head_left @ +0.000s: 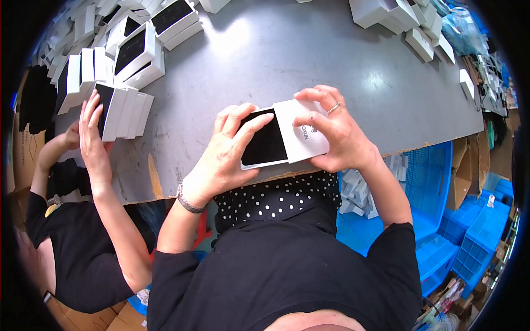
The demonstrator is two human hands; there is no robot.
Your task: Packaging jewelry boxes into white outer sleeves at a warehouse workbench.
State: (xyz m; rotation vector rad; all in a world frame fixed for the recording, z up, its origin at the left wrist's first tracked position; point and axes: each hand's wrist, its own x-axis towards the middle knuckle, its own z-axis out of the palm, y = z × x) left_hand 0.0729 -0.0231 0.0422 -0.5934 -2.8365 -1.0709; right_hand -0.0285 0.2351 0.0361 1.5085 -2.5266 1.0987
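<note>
Over the near edge of the grey table (309,55), both my hands hold a small white box with a black inner face (267,142). My left hand (218,151) grips its left end, fingers over the far edge and thumb along the near one. A white sleeve (292,129) covers the right part of the box. My right hand (346,135), with a ring, is curled around the sleeve's right end. The left part of the black face lies uncovered, and my left index finger rests over it.
On my left, a co-worker's hand (92,129) touches a row of white boxes (130,110). More white boxes (132,52) pile up at the far left and white cartons (381,14) at the far right. Blue crates (428,193) stand right of my lap; one holds small white boxes (359,193).
</note>
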